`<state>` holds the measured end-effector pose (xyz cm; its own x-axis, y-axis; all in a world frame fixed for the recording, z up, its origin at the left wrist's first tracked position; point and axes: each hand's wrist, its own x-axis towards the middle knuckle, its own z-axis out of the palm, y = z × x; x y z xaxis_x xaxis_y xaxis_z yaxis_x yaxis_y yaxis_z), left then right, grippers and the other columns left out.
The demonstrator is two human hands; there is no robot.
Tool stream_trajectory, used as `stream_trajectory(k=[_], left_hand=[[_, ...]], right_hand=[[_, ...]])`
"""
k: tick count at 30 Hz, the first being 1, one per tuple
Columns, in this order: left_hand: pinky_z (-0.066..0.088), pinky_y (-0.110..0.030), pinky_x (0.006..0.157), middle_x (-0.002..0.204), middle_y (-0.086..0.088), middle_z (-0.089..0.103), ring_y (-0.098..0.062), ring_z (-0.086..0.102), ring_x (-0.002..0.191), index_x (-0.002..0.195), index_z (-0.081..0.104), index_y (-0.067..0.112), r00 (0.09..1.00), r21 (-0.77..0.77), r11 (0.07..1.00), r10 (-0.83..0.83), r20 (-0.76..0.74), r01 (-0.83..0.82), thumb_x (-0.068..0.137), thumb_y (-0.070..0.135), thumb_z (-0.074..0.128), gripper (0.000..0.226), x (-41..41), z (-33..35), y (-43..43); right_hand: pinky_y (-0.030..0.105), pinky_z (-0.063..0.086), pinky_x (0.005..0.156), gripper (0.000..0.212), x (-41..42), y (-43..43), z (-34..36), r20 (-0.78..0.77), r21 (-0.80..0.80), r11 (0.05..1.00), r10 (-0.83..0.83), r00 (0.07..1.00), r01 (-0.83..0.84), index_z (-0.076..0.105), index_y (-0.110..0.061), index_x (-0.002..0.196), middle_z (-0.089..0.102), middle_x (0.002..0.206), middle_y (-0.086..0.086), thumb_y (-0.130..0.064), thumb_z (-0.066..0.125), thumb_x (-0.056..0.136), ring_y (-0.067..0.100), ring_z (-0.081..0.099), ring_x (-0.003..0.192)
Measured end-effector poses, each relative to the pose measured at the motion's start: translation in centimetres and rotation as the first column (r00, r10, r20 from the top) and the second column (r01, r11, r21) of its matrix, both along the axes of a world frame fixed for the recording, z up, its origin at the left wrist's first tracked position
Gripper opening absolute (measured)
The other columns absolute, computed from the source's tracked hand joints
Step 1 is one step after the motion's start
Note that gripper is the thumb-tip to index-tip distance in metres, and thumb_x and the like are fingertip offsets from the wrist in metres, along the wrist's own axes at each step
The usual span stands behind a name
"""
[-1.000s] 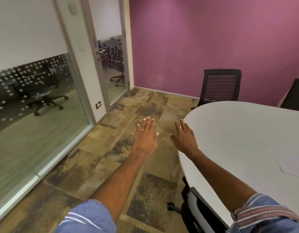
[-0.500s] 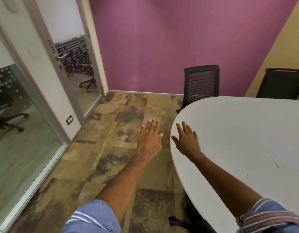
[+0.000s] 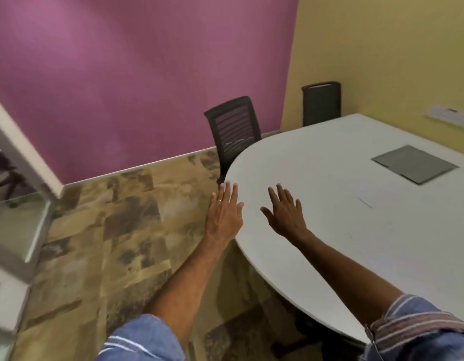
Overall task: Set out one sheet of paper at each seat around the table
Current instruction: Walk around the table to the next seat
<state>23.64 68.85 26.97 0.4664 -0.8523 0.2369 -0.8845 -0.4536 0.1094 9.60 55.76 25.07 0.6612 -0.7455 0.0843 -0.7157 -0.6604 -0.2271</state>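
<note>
A white table [image 3: 343, 230] with a rounded end fills the right half of the view. My left hand [image 3: 224, 214] is stretched out flat over the table's rounded edge, fingers apart, a ring on one finger, holding nothing. My right hand [image 3: 285, 212] hovers flat above the tabletop just to the right of it, fingers spread and empty. A faint white sheet edge [image 3: 365, 201] shows on the tabletop farther right; I cannot tell its full outline. No sheet of paper is in either hand.
A black mesh chair [image 3: 234, 131] stands at the table's far rounded end by the purple wall. A second black chair [image 3: 320, 102] stands by the yellow wall. A grey hatch panel [image 3: 413, 164] is set in the tabletop. A glass partition [image 3: 14, 217] is at left.
The view has swung right: the glass door slid out to the left, the yellow wall and grey hatch came in. Both hands stay flat and empty, now over the table's edge.
</note>
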Motion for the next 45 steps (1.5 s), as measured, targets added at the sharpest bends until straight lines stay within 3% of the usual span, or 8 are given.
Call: stream_trajectory(k=[10, 24, 36, 45], left_hand=[[0.007, -0.043, 0.126, 0.168, -0.009, 0.002, -0.025, 0.001, 0.156, 0.161, 0.005, 0.014, 0.968, -0.018, 0.97, -0.244, -0.054, 0.243, 0.108, 0.037, 0.022, 0.059, 5.3, -2.1, -10.8], [0.008, -0.041, 0.127, 0.169, -0.009, -0.001, -0.023, -0.002, 0.156, 0.161, 0.001, 0.014, 0.885, -0.001, 0.889, -0.456, -0.089, 0.458, 0.109, 0.036, 0.022, 0.06, 11.4, -3.7, -23.3], [0.005, -0.04, 0.127, 0.169, -0.008, -0.003, -0.022, -0.004, 0.156, 0.161, 0.0, 0.015, 0.682, 0.026, 0.683, -0.726, -0.088, 0.73, 0.109, 0.034, 0.021, 0.059, 16.7, -3.2, -32.8], [0.006, -0.042, 0.127, 0.169, -0.008, -0.001, -0.023, -0.003, 0.156, 0.161, 0.002, 0.013, 0.539, 0.039, 0.539, -0.834, -0.117, 0.842, 0.109, 0.034, 0.022, 0.059, 14.1, -3.7, -39.5]], right_hand=[[0.059, 0.016, 0.121, 0.064, 1.5, -8.4, -1.6, -0.058, 0.026, 0.967, -0.252, 0.966, 0.253, 0.009, -0.021, 0.16, 0.0, 0.169, 0.007, -0.046, 0.032, 0.106, 0.029, 0.006, 0.155], [0.059, 0.018, 0.12, 0.067, 5.5, -16.0, -2.3, -0.098, 0.06, 0.871, -0.481, 0.871, 0.488, 0.01, -0.02, 0.16, 0.0, 0.169, 0.007, -0.05, 0.033, 0.105, 0.029, 0.007, 0.155], [0.059, 0.019, 0.12, 0.067, 10.0, -17.3, -3.2, -0.054, 0.051, 0.649, -0.757, 0.651, 0.759, 0.011, -0.02, 0.16, 0.003, 0.168, 0.007, -0.051, 0.032, 0.104, 0.029, 0.01, 0.154], [0.057, 0.015, 0.122, 0.067, 8.8, -21.0, -3.3, -0.038, 0.075, 0.523, -0.849, 0.527, 0.849, 0.01, -0.021, 0.16, 0.001, 0.169, 0.006, -0.05, 0.033, 0.104, 0.029, 0.007, 0.155]])
